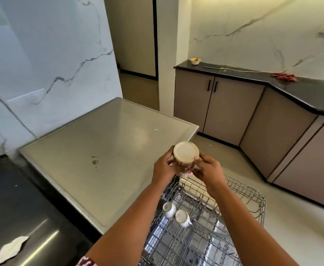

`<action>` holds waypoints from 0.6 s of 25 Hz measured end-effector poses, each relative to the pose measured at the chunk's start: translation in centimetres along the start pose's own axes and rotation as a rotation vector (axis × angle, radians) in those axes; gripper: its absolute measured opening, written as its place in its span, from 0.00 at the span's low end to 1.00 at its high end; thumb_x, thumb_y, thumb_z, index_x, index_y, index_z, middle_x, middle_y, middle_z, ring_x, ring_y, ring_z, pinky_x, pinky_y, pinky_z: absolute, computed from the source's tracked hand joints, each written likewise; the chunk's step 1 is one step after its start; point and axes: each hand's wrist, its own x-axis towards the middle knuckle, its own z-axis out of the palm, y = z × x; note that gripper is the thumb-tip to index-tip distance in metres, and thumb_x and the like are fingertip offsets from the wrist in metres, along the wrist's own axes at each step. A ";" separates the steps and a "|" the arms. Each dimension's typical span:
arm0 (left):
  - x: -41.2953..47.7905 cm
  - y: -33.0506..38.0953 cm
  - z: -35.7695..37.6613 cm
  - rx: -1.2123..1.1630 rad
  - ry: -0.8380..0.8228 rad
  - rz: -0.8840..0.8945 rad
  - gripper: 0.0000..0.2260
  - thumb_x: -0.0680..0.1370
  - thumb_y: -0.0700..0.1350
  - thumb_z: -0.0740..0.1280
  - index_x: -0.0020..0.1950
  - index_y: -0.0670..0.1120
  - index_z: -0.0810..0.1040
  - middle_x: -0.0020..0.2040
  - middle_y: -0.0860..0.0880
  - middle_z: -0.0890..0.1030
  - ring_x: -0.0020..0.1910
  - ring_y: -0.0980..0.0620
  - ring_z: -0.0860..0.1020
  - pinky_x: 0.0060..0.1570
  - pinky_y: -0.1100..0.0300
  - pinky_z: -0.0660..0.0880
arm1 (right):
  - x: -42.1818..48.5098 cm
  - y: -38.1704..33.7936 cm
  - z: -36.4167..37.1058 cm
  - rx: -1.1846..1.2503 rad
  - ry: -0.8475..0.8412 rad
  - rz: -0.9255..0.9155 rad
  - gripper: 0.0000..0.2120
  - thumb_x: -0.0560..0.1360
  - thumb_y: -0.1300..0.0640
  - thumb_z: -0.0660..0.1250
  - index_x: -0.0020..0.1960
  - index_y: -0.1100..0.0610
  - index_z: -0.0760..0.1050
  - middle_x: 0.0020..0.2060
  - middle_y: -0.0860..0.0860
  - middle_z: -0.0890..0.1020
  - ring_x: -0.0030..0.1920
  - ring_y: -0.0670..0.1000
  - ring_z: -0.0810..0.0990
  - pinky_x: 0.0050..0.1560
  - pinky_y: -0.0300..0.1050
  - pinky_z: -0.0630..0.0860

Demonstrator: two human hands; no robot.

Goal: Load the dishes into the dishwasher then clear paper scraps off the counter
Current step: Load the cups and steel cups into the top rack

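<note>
A white cup (185,153) with a red pattern is held upside down, its base toward me, above the pulled-out dishwasher rack (240,196). My left hand (164,167) grips its left side and my right hand (205,169) grips its right side. Two white cups (169,209) (182,217) lie inverted in the rack below. A torn paper scrap (9,250) lies on the dark counter (13,198) at the bottom left.
The dishwasher's steel top (99,150) lies left of the rack, against a marble wall. Across the floor runs a black counter (301,87) over beige cabinets, with a small bowl (195,61), a knife (214,68) and a red cloth (285,76).
</note>
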 end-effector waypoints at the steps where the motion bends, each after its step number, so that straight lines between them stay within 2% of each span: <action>1: 0.4 -0.4 1.0 0.016 -0.012 -0.029 0.35 0.63 0.43 0.78 0.68 0.52 0.72 0.59 0.53 0.79 0.57 0.53 0.77 0.57 0.57 0.76 | 0.7 0.5 -1.1 0.001 0.009 0.024 0.17 0.78 0.65 0.60 0.66 0.56 0.72 0.50 0.51 0.81 0.46 0.50 0.79 0.41 0.39 0.78; 4: 1.6 -2.5 3.5 0.056 -0.033 -0.118 0.33 0.65 0.42 0.77 0.69 0.51 0.71 0.61 0.49 0.78 0.59 0.50 0.76 0.58 0.52 0.75 | 2.9 2.6 -3.1 -0.009 0.011 0.094 0.19 0.78 0.65 0.59 0.68 0.57 0.69 0.50 0.49 0.80 0.51 0.51 0.79 0.50 0.45 0.78; 7: 2.5 -5.2 5.1 0.065 -0.076 -0.250 0.30 0.69 0.37 0.74 0.69 0.49 0.71 0.60 0.51 0.77 0.59 0.53 0.74 0.55 0.60 0.71 | 5.0 6.2 -4.0 0.027 0.035 0.213 0.19 0.78 0.65 0.59 0.68 0.57 0.68 0.51 0.50 0.80 0.52 0.51 0.78 0.55 0.48 0.77; 8: 2.7 -6.2 5.5 0.064 -0.094 -0.305 0.29 0.70 0.37 0.73 0.70 0.49 0.70 0.60 0.51 0.76 0.60 0.53 0.73 0.56 0.61 0.70 | 5.8 7.6 -4.2 0.041 0.049 0.252 0.19 0.78 0.65 0.59 0.68 0.58 0.68 0.52 0.52 0.79 0.53 0.53 0.77 0.57 0.51 0.76; 10: 3.6 -9.2 6.5 0.018 -0.127 -0.400 0.31 0.70 0.35 0.72 0.71 0.51 0.68 0.64 0.50 0.75 0.64 0.49 0.72 0.62 0.55 0.70 | 7.5 10.6 -4.3 0.050 0.075 0.314 0.19 0.79 0.65 0.58 0.69 0.57 0.67 0.57 0.55 0.78 0.57 0.55 0.76 0.62 0.55 0.73; 15: 6.0 -14.9 8.5 -0.031 -0.152 -0.585 0.32 0.73 0.31 0.67 0.73 0.49 0.63 0.69 0.44 0.71 0.67 0.45 0.70 0.58 0.55 0.70 | 10.8 17.2 -3.8 -0.020 0.085 0.383 0.19 0.79 0.61 0.58 0.68 0.52 0.69 0.58 0.53 0.78 0.61 0.56 0.74 0.65 0.59 0.69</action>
